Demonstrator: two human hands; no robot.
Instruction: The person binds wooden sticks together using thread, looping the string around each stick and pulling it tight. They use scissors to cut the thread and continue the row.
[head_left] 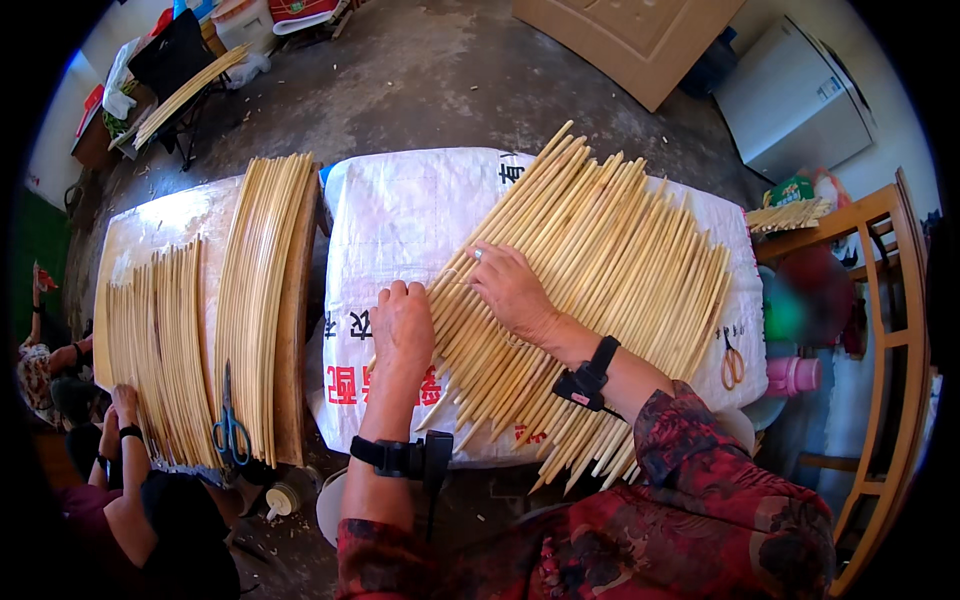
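Observation:
A wide row of pale peeled sticks (590, 260), like reed stalks, lies slanted side by side on a white printed woven sheet (385, 215). A thin cord (456, 281) runs at the row's left edge, between my two hands. My left hand (402, 320) is just off that edge, fingertips pinched together at the cord's end. My right hand (512, 290) rests over the leftmost sticks, its thumb and fingers closed on the cord. The exact grip of both hands is partly hidden by the fingers. Another cord line crosses the sticks below my right hand.
Orange-handled scissors (732, 362) lie right of the sticks. A wooden table (290, 390) at left carries two stick bundles and blue-handled scissors (230, 425); a co-worker's hands (122, 415) touch the near bundle. A wooden frame (880, 330) and pink container (792, 376) stand at right.

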